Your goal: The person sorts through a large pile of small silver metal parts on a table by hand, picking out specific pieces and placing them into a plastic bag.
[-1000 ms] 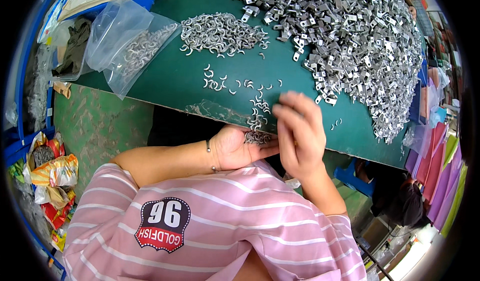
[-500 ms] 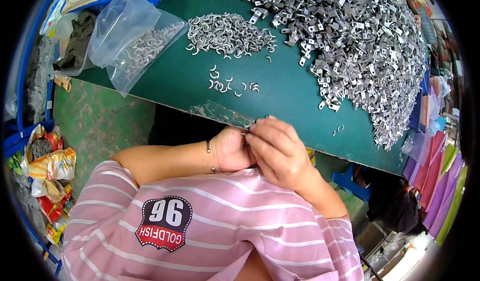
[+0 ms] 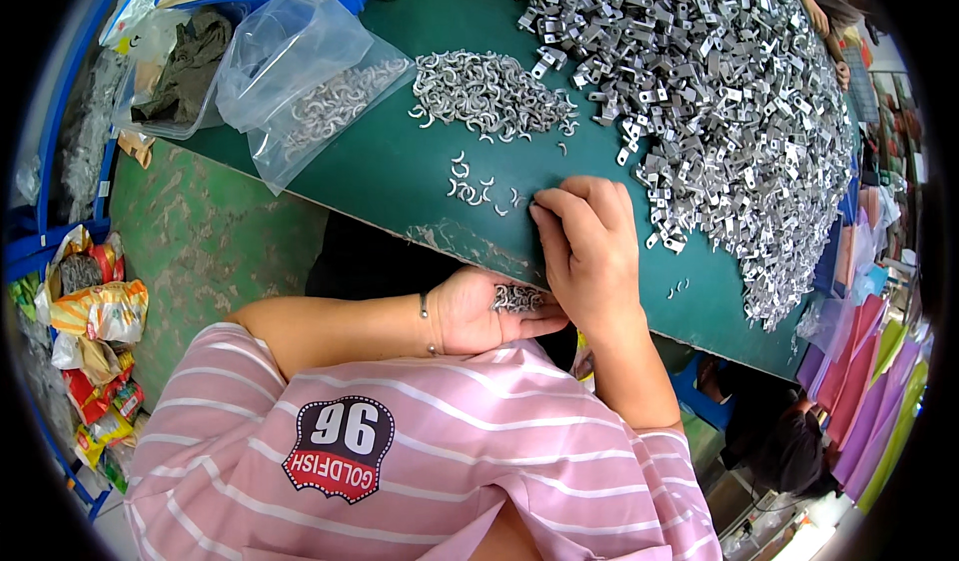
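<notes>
My left hand (image 3: pixel 472 313) is palm up near the table edge, its fingers nearly straight. A small heap of crescent-shaped metal pieces (image 3: pixel 516 298) rests on those fingers. Over the table, my right hand (image 3: pixel 591 236) has thumb and index finger drawn together; whatever is between their tips is too small to make out. Just left of these fingertips lies a loose group of the same crescents (image 3: pixel 470 190). Farther back is a larger pile of crescents (image 3: pixel 491 93).
A big heap of metal clips with holes (image 3: pixel 699 111) covers the table's right side. At left lies a clear plastic bag (image 3: pixel 300 91) of crescents beside a plastic tub (image 3: pixel 180 81). Another person's hand (image 3: pixel 817 19) shows at the far right. The green table's (image 3: pixel 400 186) front edge is chipped.
My right hand has left my left hand and moved forward over the table to the loose crescents. My left hand has opened out, showing the pieces it carries. The view has shifted slightly.
</notes>
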`<move>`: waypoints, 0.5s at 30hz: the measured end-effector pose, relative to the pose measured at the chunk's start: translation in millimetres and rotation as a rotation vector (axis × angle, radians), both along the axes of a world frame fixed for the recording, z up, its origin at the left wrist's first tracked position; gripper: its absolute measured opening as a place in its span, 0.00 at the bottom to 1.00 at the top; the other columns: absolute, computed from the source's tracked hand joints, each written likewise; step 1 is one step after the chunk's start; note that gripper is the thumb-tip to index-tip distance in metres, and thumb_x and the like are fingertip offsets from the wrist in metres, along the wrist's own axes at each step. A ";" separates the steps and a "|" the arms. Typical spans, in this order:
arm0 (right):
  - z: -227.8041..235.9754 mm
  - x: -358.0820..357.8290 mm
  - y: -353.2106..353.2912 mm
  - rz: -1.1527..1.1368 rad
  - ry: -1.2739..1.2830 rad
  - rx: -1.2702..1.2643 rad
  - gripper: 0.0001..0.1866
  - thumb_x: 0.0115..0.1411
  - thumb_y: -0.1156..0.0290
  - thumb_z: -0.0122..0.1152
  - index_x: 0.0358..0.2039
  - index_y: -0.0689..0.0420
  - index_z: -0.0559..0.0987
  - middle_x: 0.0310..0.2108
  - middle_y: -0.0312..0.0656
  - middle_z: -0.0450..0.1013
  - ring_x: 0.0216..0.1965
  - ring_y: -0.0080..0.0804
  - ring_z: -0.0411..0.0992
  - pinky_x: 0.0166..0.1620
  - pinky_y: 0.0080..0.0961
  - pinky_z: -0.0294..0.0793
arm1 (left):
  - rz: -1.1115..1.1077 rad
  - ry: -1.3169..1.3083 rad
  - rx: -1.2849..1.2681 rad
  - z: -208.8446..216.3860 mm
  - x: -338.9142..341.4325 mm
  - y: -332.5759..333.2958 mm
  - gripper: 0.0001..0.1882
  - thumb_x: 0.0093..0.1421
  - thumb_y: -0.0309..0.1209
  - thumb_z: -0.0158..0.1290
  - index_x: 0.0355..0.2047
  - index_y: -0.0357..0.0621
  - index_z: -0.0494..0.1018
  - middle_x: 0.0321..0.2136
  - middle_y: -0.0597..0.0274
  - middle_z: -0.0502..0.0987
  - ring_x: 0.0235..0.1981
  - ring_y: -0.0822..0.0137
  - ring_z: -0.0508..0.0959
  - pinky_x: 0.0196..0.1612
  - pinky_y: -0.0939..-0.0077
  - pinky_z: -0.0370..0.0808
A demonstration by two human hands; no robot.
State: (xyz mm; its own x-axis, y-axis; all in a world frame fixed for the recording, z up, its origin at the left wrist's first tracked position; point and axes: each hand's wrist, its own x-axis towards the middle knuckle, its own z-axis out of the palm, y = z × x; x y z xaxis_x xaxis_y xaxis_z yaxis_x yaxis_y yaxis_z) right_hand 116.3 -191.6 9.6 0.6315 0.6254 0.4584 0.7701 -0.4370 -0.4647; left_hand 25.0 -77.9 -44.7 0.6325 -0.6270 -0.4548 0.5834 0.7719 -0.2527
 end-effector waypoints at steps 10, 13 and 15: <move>12.1 1.4 2.3 0.055 0.037 -0.024 0.12 0.46 0.84 0.66 0.34 0.61 0.79 0.31 0.43 0.73 0.32 0.41 0.71 0.35 0.31 0.70 | 0.007 -0.017 0.043 -2.2 1.7 0.1 0.21 0.69 0.41 0.40 0.53 0.39 0.68 0.50 0.49 0.73 0.53 0.52 0.73 0.61 0.55 0.68; 7.3 3.1 14.6 -0.011 0.019 -0.062 0.10 0.46 0.80 0.68 0.31 0.59 0.79 0.29 0.40 0.71 0.32 0.39 0.69 0.37 0.32 0.66 | -0.031 0.031 0.036 2.6 3.7 2.4 0.21 0.69 0.41 0.41 0.53 0.38 0.68 0.50 0.49 0.73 0.52 0.52 0.74 0.61 0.55 0.69; 6.5 2.8 12.5 -0.019 0.006 -0.081 0.09 0.46 0.80 0.68 0.29 0.58 0.78 0.29 0.39 0.72 0.32 0.38 0.69 0.37 0.31 0.65 | -0.038 0.011 0.027 -2.4 2.3 2.9 0.21 0.69 0.41 0.41 0.53 0.38 0.68 0.50 0.49 0.73 0.52 0.52 0.74 0.60 0.55 0.69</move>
State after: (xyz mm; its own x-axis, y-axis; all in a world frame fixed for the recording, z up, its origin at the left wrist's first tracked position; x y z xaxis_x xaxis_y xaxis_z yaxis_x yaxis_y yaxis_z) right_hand 119.1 -179.1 16.1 0.6459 0.6482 0.4033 0.7589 -0.4875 -0.4318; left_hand 27.3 -74.9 -47.0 0.6032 -0.6380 -0.4786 0.6098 0.7557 -0.2389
